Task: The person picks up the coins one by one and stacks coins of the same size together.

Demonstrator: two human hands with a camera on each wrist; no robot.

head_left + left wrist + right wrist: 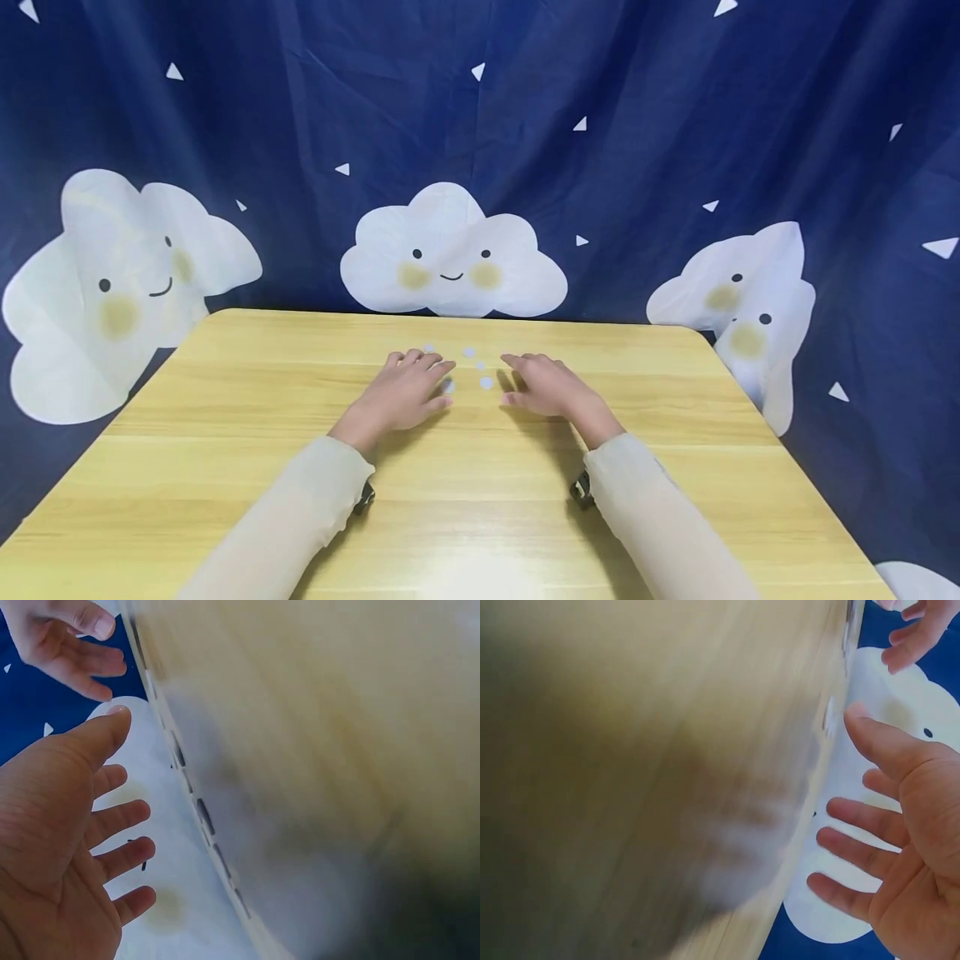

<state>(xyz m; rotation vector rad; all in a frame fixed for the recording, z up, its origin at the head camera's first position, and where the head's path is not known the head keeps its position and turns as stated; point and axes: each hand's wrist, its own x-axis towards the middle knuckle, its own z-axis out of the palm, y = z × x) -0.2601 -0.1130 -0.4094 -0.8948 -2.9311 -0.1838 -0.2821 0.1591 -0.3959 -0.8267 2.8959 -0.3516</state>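
Several small pale discs [486, 383] lie scattered on the wooden table between the two hands in the head view. The left hand [405, 390] hovers over the table just left of them, palm down with fingers spread, and partly covers the discs on that side. Nearer the right-hand discs is the right hand [551, 386], also raised above the surface with its fingers apart. Neither hand holds anything. Seen from the left wrist, the left palm [52, 840] has its fingers loosely extended; the right palm [922, 825] looks alike in the right wrist view.
The wooden table [480, 467] reaches to a dark blue curtain [420, 100] printed with white clouds and triangles, hanging behind its far edge. Each wrist carries a dark device, partly under a pale sleeve [288, 517]. A bright glare sits on the near tabletop.
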